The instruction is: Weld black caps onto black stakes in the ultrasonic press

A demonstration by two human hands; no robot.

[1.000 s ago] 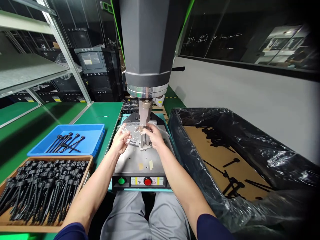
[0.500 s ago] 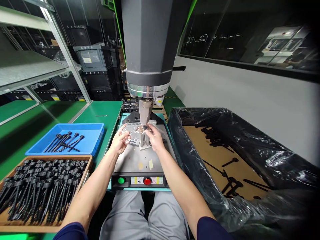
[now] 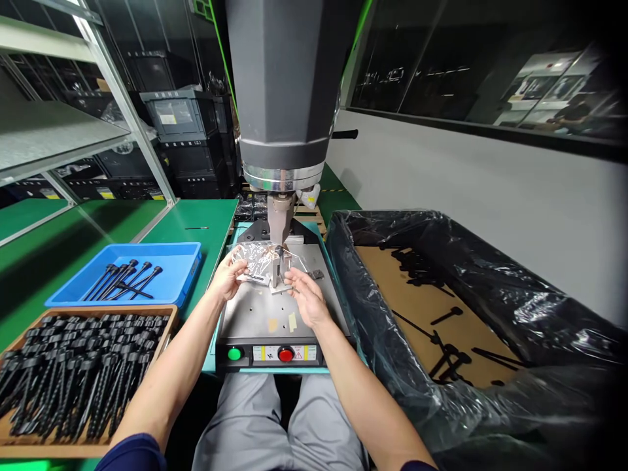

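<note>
My left hand (image 3: 228, 275) is closed on the edge of a crinkled clear plastic bag (image 3: 258, 257), which spreads across to the metal fixture (image 3: 277, 273). A small dark part (image 3: 279, 250) sits at the fixture's top, right under the tapered metal horn (image 3: 279, 222) of the press. Just right of the fixture and lower than its top is my right hand (image 3: 310, 299), its fingers stretched towards the fixture with thumb and fingertips apart. Whether a thin piece lies at those fingertips is too small to make out.
Black long-stemmed parts fill a wooden tray (image 3: 169, 327) at left; several more lie in a blue tray (image 3: 189, 278) behind it. At right stands a bin lined with black plastic (image 3: 392, 353), holding similar parts. The steel base plate (image 3: 255, 320) carries green and red buttons (image 3: 285, 354).
My right hand has come away from the top of the fixture, moving down and slightly right, its fingers opening. My left hand keeps its hold on the plastic bag. The view has shifted slightly.
</note>
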